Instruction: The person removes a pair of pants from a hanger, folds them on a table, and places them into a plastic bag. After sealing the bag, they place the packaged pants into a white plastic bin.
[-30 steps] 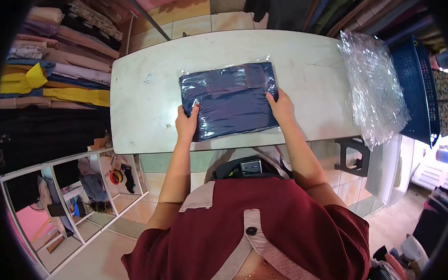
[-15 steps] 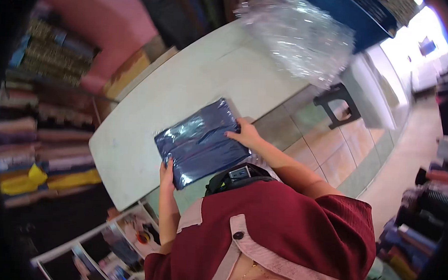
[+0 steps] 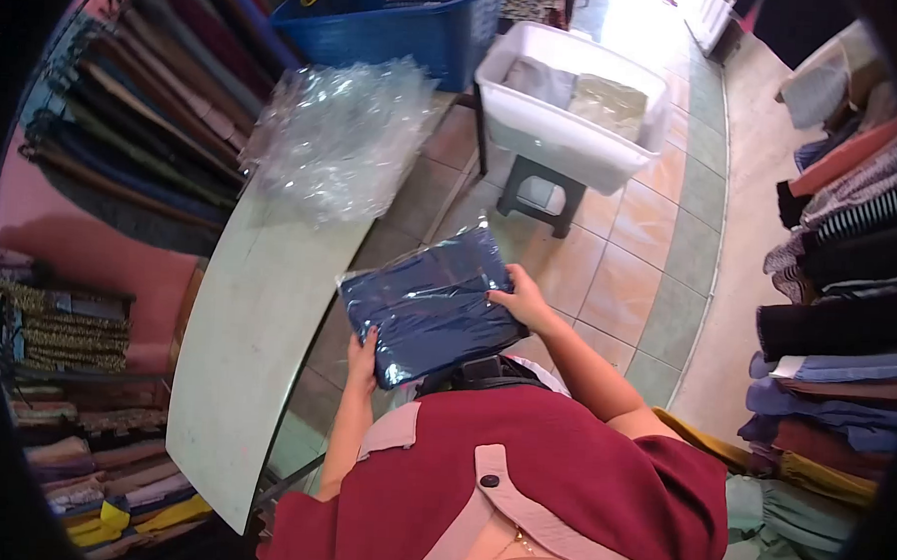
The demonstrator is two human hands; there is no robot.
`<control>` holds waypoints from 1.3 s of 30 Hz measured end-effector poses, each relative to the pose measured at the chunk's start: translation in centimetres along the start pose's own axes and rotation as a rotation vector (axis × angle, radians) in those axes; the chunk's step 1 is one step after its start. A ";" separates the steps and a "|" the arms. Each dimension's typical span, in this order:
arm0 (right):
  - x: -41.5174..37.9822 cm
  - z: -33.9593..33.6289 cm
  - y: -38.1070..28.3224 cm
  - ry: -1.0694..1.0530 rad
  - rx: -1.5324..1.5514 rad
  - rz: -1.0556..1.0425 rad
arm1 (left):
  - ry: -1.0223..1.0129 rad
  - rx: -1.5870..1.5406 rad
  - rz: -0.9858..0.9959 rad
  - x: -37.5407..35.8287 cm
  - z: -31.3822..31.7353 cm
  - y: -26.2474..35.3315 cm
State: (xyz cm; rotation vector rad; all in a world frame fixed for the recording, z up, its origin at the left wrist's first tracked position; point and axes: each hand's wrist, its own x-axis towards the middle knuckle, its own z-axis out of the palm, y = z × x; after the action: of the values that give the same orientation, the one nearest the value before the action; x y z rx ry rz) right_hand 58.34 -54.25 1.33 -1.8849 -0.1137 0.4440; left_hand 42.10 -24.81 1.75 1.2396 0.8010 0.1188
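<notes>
A folded dark blue garment in clear plastic (image 3: 432,304) is held up in front of my body, off the table. My left hand (image 3: 363,361) grips its lower left edge, thumb on top. On its right edge my right hand (image 3: 518,298) has hold, with the thumb over the plastic and the fingers partly hidden underneath. The white table (image 3: 257,302) lies to the left of the package. Clear plastic bags (image 3: 339,140) are piled on the table's far end.
Beyond the bags stands a blue basket (image 3: 379,42). A white bin (image 3: 575,140) holding packaged items rests on a grey stool (image 3: 540,194). Hanging clothes (image 3: 141,106) line the left; more garments (image 3: 837,327) are stacked along the right.
The view and my body have turned to the right. The package, still in both hands, is now beside the table over the floor, and the white bin has come fully into view.
</notes>
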 end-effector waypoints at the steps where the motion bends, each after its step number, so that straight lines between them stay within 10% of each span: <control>1: -0.3 -2.6 0.7 0.055 0.061 0.016 | -0.057 0.034 0.001 0.3 3.1 0.7; 10: -0.5 -18.7 0.7 0.318 0.442 0.129 | -0.401 0.126 0.048 5.6 22.5 4.0; 27: 22.7 -46.2 -7.4 0.401 0.210 -0.095 | -0.561 -0.317 -0.089 19.2 54.7 12.7; 39: 52.6 -46.6 -4.4 -0.041 -0.166 -0.149 | 0.030 -0.470 -0.144 29.6 59.5 8.3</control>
State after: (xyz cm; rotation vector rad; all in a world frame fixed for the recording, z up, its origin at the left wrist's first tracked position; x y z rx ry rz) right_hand 124.24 -78.80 5.81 -2.0141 -0.3253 0.3801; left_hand 102.10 -54.61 0.56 0.7366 0.8283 0.1959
